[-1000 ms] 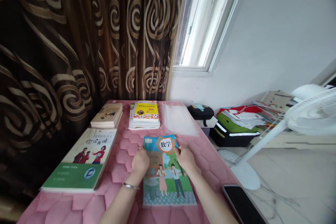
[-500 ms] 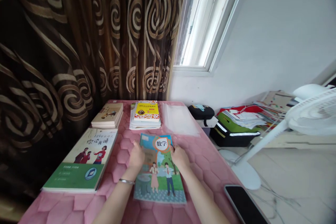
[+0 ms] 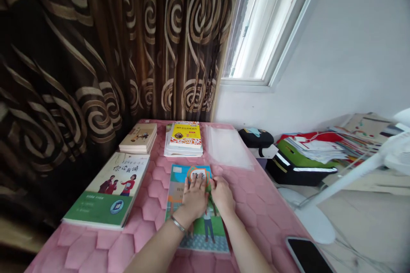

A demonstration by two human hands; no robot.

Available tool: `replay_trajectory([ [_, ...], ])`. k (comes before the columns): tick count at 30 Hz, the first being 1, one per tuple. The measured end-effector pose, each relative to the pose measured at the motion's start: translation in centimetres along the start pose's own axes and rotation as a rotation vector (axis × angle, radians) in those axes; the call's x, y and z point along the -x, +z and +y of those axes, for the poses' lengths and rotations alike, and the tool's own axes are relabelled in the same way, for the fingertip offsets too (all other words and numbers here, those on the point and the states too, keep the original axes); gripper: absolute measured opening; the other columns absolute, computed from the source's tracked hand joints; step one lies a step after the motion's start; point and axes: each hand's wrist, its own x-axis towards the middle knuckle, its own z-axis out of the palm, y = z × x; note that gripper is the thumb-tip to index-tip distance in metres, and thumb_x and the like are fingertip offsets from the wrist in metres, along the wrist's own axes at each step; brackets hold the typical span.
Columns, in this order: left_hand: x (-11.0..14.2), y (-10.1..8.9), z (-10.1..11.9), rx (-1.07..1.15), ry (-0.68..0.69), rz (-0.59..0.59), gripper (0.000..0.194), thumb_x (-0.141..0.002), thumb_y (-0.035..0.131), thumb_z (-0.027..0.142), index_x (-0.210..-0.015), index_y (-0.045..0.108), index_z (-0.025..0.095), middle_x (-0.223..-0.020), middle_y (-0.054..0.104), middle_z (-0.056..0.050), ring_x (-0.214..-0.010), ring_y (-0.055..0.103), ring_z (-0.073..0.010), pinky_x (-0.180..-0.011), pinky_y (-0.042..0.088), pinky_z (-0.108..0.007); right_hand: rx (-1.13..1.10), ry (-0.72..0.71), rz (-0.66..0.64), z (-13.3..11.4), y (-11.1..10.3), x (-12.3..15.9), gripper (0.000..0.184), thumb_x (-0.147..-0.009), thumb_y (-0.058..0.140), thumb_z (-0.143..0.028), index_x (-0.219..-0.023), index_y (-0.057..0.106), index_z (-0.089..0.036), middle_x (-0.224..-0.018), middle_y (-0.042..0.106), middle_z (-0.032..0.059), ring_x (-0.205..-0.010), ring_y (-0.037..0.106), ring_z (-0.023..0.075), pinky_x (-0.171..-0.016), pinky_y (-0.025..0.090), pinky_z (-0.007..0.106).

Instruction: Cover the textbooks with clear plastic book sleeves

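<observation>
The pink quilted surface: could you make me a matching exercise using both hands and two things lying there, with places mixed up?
1. left hand
2. right hand
3. phone
4. clear plastic sheets

A. right of the yellow-topped book stack
B. at the right edge of the blue-and-green book
C. near the front right edge of the pink surface
D. spread over that book's cover

Pairs: 1-D; 2-B; 3-C; 4-A

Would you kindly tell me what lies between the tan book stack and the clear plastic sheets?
A yellow-topped book stack lies between the tan stack and the sheets, in the head view.
</observation>
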Motion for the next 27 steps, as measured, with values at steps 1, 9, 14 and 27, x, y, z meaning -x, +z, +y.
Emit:
replay_trajectory([
  [1, -0.6, 0.1, 0.2, 0.023, 0.007, -0.011, 0.057, -0.098, 0.025, 0.037, -0.152, 0.027, 0.018, -0.16, 0.024, -0.005, -0.148, 0.017, -0.0264, -0.12, 0.014, -0.053, -0.012, -0.018, 0.002, 0.1, 0.1, 0.0, 0.035, -0.1, 0.035, -0.027, -0.119, 0.063, -0.016, -0.11, 0.07, 0.0112, -0.104, 0.065, 0.0212, -0.084, 0.047, 0.026],
  [9, -3.8, 0.5, 0.6, 0.075, -0.011, -0.03, 0.06, -0.098, 0.02, 0.037, -0.15, 0.03, 0.011, -0.159, 0.024, -0.007, -0.147, 0.019, -0.0217, -0.121, 0.012, -0.044, 0.164, -0.107, -0.045, 0.6, 0.6, 0.3, 0.045, -0.098, 0.032, -0.024, -0.137, 0.054, -0.029, -0.113, 0.064, 0.0116, -0.095, 0.066, 0.0229, -0.073, 0.049, 0.031],
  [14, -4.1, 0.9, -1.4, -0.014, -0.123, 0.069, 0.059, -0.097, 0.024, 0.036, -0.149, 0.031, 0.01, -0.157, 0.028, -0.01, -0.146, 0.024, -0.0214, -0.12, 0.019, -0.041, 0.221, -0.133, -0.033, 0.8, 0.6, 0.4, 0.044, -0.098, 0.035, -0.024, -0.137, 0.054, -0.03, -0.107, 0.064, 0.0107, -0.09, 0.066, 0.0211, -0.071, 0.049, 0.028],
  [27, 1.5, 0.9, -5.0, -0.227, -0.202, 0.283, 0.052, -0.096, 0.029, 0.027, -0.144, 0.042, 0.012, -0.15, 0.041, -0.013, -0.14, 0.037, -0.0244, -0.118, 0.023, -0.049, 0.234, -0.124, -0.054, 0.3, -0.1, 0.7, 0.044, -0.098, 0.034, -0.025, -0.138, 0.054, -0.03, -0.107, 0.064, 0.0103, -0.091, 0.065, 0.0214, -0.074, 0.048, 0.03],
])
